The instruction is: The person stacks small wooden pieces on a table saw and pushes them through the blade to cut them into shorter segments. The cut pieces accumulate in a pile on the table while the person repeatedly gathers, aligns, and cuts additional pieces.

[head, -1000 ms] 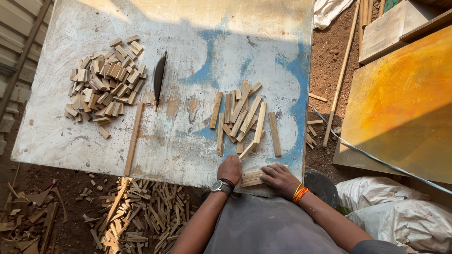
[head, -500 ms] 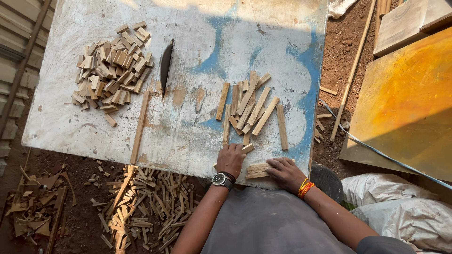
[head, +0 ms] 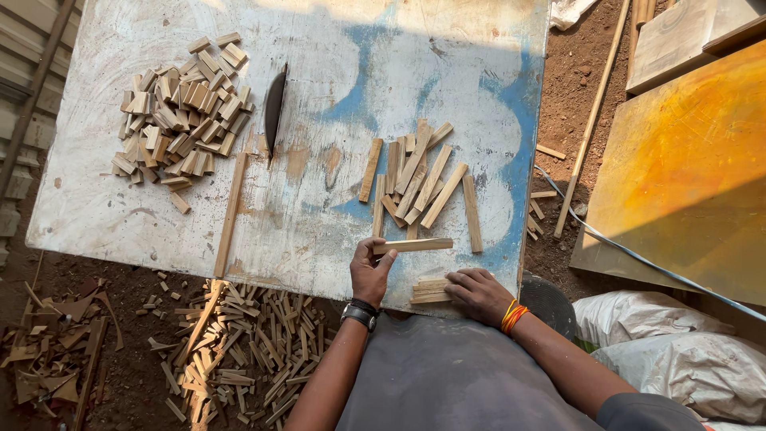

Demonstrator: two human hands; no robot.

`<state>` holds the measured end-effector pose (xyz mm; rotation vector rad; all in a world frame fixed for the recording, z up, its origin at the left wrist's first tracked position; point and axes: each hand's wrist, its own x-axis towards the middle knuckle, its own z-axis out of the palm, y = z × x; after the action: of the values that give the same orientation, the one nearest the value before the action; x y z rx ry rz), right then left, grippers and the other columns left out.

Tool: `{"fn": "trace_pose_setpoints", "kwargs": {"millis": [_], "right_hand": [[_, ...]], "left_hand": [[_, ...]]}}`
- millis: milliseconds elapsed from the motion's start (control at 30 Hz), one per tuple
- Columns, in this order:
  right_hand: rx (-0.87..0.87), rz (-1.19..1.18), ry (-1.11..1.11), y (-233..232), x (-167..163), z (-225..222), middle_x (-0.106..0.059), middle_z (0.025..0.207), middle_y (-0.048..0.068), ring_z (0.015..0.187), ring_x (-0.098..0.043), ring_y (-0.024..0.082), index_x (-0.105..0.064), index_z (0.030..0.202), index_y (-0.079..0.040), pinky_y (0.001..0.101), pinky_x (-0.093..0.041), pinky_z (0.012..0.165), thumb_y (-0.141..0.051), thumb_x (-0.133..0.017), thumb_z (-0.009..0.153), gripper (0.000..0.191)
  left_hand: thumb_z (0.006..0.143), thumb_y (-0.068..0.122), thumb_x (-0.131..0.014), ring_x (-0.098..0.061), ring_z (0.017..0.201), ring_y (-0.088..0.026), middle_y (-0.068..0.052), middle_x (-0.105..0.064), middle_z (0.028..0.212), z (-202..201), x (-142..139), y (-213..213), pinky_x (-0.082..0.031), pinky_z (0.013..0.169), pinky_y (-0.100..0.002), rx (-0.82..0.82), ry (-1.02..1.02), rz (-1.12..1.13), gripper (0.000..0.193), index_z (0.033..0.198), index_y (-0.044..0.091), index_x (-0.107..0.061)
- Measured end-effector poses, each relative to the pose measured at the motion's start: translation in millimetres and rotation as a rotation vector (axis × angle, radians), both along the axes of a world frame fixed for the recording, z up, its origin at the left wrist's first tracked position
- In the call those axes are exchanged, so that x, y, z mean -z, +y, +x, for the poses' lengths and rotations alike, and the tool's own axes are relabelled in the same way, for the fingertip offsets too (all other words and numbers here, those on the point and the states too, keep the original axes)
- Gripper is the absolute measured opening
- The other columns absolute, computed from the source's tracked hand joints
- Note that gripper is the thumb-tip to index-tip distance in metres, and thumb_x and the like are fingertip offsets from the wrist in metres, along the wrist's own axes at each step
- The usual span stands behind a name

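We stand over a white and blue desk (head: pixel 319 207) on a dirt floor (head: pixel 574 112). Far left of our grips lies a heap of short wood blocks (head: pixel 179 112), then a dark saw blade (head: pixel 274 108). Our left hand (head: pixel 369 271) has its grip closed around one wooden strip (head: pixel 415 245), with loose strips (head: pixel 419 179) just beyond. Our right hand (head: pixel 477 294) lies flat, fingers extended, against a small stack of strips (head: pixel 431 290).

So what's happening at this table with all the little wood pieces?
A person works at a saw table. The left hand holds one wooden strip at its end, while the right hand rests on a small stack of strips at the near edge. More strips lie loose beyond, and cut blocks are heaped beside the saw blade.
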<state>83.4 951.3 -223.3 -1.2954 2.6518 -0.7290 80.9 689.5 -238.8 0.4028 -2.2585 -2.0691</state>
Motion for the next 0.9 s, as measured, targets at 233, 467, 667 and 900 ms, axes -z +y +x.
{"fn": "trace_pose_setpoints", "kwargs": {"millis": [233, 467, 667, 900], "right_hand": [[0.01, 0.015, 0.129, 1.6, -5.3, 5.0, -0.05, 0.14, 0.016, 0.13, -0.047, 0.034, -0.064, 0.12, -0.017, 0.05, -0.04, 0.107, -0.026, -0.071, 0.081, 0.041], [0.008, 0.031, 0.104, 0.4, -9.7, 3.6, -0.058, 0.138, 0.018, 0.131, -0.052, 0.033, -0.063, 0.117, -0.01, 0.0482, -0.039, 0.112, -0.022, -0.068, 0.086, 0.033], [0.06, 0.014, 0.023, 0.6, -2.3, 13.1, -0.059, 0.13, 0.02, 0.126, -0.052, 0.038, -0.064, 0.118, -0.006, 0.0514, -0.038, 0.11, -0.023, -0.07, 0.084, 0.039], [0.105, 0.063, 0.012, 4.9, 4.6, 14.8, -0.06, 0.125, 0.017, 0.124, -0.054, 0.036, -0.065, 0.107, -0.01, 0.0499, -0.039, 0.111, -0.021, -0.071, 0.082, 0.029]], "left_hand": [[0.083, 0.003, -0.068, -0.063, 0.106, -0.029, -0.004, -0.077, 0.111, 27.5, 19.4, -0.1, -0.054, 0.09, -0.041, 0.51, 0.118, -0.667, 0.038, 0.119, 0.015, -0.074], [0.089, 0.008, -0.062, -0.067, 0.111, -0.026, -0.002, -0.075, 0.117, -12.2, 2.8, 39.4, -0.054, 0.095, -0.043, 0.75, 0.007, -0.915, 0.03, 0.113, 0.018, -0.076], [0.09, 0.051, -0.073, -0.067, 0.099, -0.041, -0.02, -0.065, 0.114, -68.6, -13.3, 134.8, -0.056, 0.083, -0.052, 0.661, -0.286, -0.821, 0.058, 0.122, 0.005, -0.056], [0.089, 0.024, -0.068, -0.068, 0.1, -0.039, -0.016, -0.069, 0.11, -69.6, 3.8, 148.8, -0.055, 0.088, -0.051, 0.454, -0.318, -0.732, 0.027, 0.111, 0.008, -0.063]]}}
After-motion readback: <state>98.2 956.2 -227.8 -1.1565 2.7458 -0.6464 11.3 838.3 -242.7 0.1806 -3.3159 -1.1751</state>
